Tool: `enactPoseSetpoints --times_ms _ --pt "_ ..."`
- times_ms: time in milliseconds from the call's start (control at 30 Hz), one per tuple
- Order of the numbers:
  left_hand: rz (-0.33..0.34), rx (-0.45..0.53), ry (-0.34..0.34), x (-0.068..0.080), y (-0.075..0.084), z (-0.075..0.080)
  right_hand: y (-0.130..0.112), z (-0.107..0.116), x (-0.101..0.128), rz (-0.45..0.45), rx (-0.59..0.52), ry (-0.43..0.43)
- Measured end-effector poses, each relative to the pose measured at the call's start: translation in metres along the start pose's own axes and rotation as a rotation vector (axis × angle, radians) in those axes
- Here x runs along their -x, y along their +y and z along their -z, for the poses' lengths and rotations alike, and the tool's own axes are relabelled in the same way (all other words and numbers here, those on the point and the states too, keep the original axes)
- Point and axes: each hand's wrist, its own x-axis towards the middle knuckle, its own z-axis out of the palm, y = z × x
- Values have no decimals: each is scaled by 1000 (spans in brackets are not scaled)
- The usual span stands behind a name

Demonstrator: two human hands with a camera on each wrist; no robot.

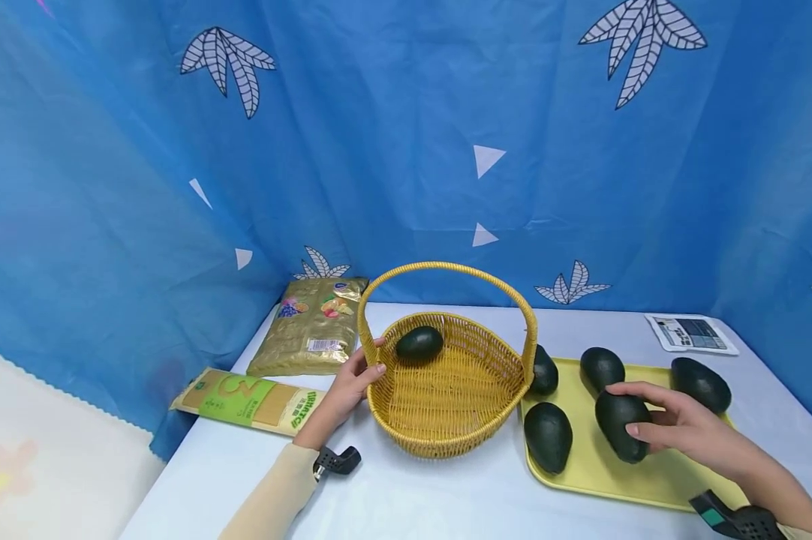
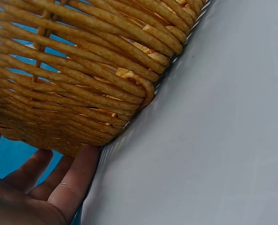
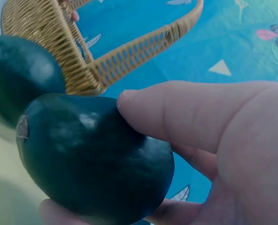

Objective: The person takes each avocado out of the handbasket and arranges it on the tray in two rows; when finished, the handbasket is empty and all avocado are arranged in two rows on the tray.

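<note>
Over at the left edge of the white table [image 1: 446, 495] lies a flat packet of spaghetti [image 1: 251, 400], and just behind it a gold bag of dried fruit [image 1: 314, 327], both untouched. Next along, the left hand [image 1: 352, 384] is on the near-left rim of the wicker basket [image 1: 446, 420]: the thumb hooks over the rim, and the left wrist view shows the fingers [image 2: 75, 180] pressed against the woven wall low down, so that hand grips the basket. One avocado [image 1: 419, 343] already lies inside, at the back left of the basket floor, on its side.

Now to the right of the basket sits the yellow tray [image 1: 584, 472], its near-left corner just beside the basket wall. On it, one avocado is half hidden behind the basket handle, one lies at the front left, one at the back middle, one at the far right. And here is the one that matters: the held avocado [image 1: 621, 424], in the middle of the tray, with the right hand [image 1: 683, 427] wrapped round it from the right side. Thumb on top, fingers curled beneath, as the right wrist view shows with the thumb [image 3: 176, 115] laid across the dark skin of that fruit [image 3: 94, 159].

Its long axis runs roughly away from the person, tilted a little, and its stem scar faces away from the palm, to the left. The basket opening lies to the left of this hand and a little farther back, with the tall handle arching between them. The right hand is plainly the nearer one to every fruit on the tray.

Far back right, a small printed card [image 1: 691, 333] lies flat.
</note>
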Motion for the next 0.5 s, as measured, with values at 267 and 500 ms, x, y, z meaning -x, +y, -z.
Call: enactPoseSetpoints --times_ms 267,500 --pt "13 3 -8 -5 2 -1 10 0 5 -39 14 9" --pt "4 12 1 -6 0 -2 8 -6 8 -116 45 -4"
